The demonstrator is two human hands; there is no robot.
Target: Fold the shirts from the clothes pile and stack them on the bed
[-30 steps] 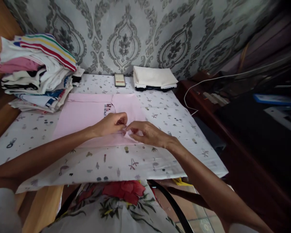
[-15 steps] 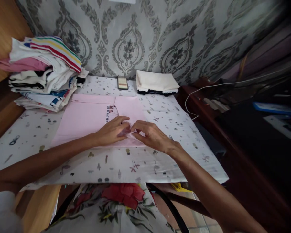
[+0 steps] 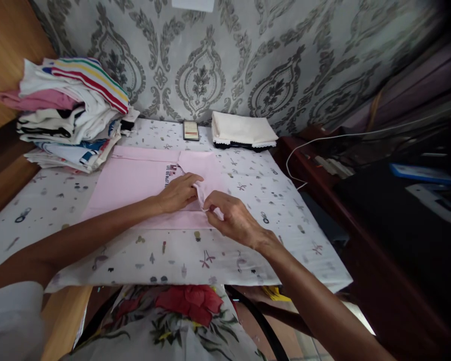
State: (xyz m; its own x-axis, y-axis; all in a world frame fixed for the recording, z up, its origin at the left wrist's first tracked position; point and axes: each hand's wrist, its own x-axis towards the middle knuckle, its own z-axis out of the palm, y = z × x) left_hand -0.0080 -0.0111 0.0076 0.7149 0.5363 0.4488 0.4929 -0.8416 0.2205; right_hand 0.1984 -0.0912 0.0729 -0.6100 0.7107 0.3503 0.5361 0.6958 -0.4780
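2 hands point(image 3: 180, 192) grip the pink shirt point(image 3: 131, 180) on a patterned cloth point(image 3: 135, 258) beside a damask wall point(image 3: 199, 75).

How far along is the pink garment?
Looks done: the pink garment is laid out mostly flat, with its printed lettering partly visible.
In hand: the left hand and right hand have the near part of the neckline in their grip, lifted and creased.
Left: probably settling that raised edge flat; whether any folding remains, I can't tell.
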